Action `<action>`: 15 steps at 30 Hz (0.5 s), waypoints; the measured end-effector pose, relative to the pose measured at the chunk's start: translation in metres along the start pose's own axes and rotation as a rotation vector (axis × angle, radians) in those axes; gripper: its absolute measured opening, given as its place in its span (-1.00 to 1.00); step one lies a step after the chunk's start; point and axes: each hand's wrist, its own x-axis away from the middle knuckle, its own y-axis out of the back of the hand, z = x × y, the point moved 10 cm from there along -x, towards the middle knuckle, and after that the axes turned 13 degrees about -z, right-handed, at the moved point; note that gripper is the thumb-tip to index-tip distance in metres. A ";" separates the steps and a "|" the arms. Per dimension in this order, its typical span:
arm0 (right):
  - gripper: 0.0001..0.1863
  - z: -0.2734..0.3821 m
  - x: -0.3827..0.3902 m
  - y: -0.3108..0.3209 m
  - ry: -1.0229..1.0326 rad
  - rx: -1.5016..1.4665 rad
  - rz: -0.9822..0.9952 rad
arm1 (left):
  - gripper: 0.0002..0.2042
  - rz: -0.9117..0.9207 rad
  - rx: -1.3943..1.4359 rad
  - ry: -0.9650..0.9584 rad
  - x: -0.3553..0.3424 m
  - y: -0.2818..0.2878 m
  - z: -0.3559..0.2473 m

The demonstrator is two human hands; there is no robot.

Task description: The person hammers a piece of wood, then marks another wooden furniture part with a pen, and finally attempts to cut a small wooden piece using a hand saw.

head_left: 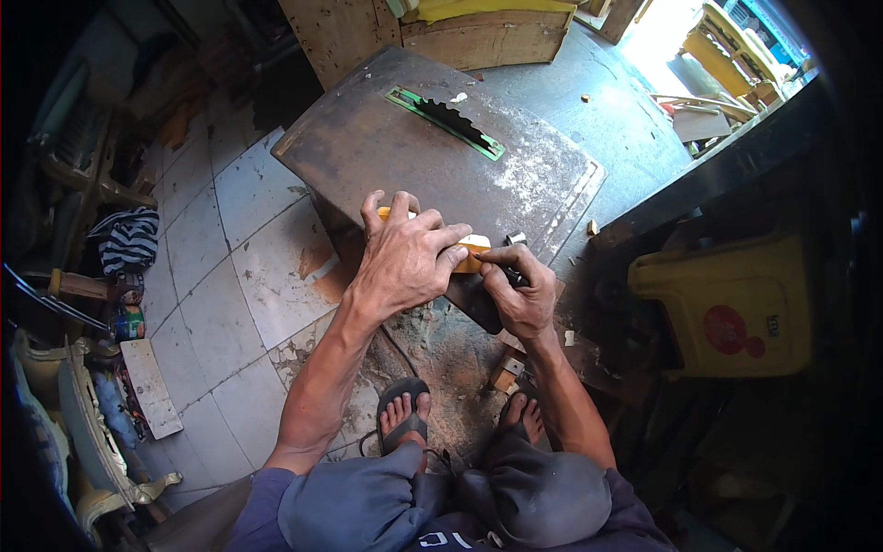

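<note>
My left hand [405, 258] bears down on a yellow-orange piece [474, 262], likely wood, at the near edge of a saw table [349, 120]. Its fingers curl over the piece, hiding much of it. At the piece's right end, my right hand [521, 293] is closed in a pinch, fingertips touching or almost touching it. Something small and thin seems to be in that pinch, but I cannot make out what. Just beyond the right fingers sits a small shiny metal part [516, 238]. Farther back, a toothed circular saw blade [451, 121] stands up through a green-edged slot.
Pale dust [543, 175] coats the table's right side. A yellow plastic container [727, 308] stands at right, and wooden furniture [487, 37] at the back. Near my feet lie a wood block [506, 373] and a dark cable [397, 345]. Carved frames [101, 460] line the left.
</note>
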 end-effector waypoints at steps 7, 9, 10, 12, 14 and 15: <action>-0.85 -0.006 0.000 -0.002 -0.080 0.003 0.055 | -0.68 0.000 -0.004 -0.001 -0.001 -0.001 0.003; -0.85 0.001 -0.002 -0.002 -0.010 -0.010 0.009 | -0.68 -0.002 -0.006 -0.002 0.000 -0.002 0.003; -0.85 0.005 -0.002 -0.001 0.023 -0.015 -0.016 | -0.68 -0.001 -0.005 0.001 -0.001 -0.003 0.003; -0.85 -0.001 -0.001 -0.002 -0.043 -0.005 0.042 | -0.68 0.002 -0.008 0.005 -0.002 -0.004 0.004; -0.85 -0.002 -0.001 -0.004 -0.057 -0.007 0.052 | -0.69 -0.016 -0.017 -0.008 -0.001 -0.004 0.003; -0.85 -0.001 -0.002 -0.003 -0.038 -0.007 0.034 | -0.70 -0.026 -0.018 -0.014 -0.002 -0.005 0.002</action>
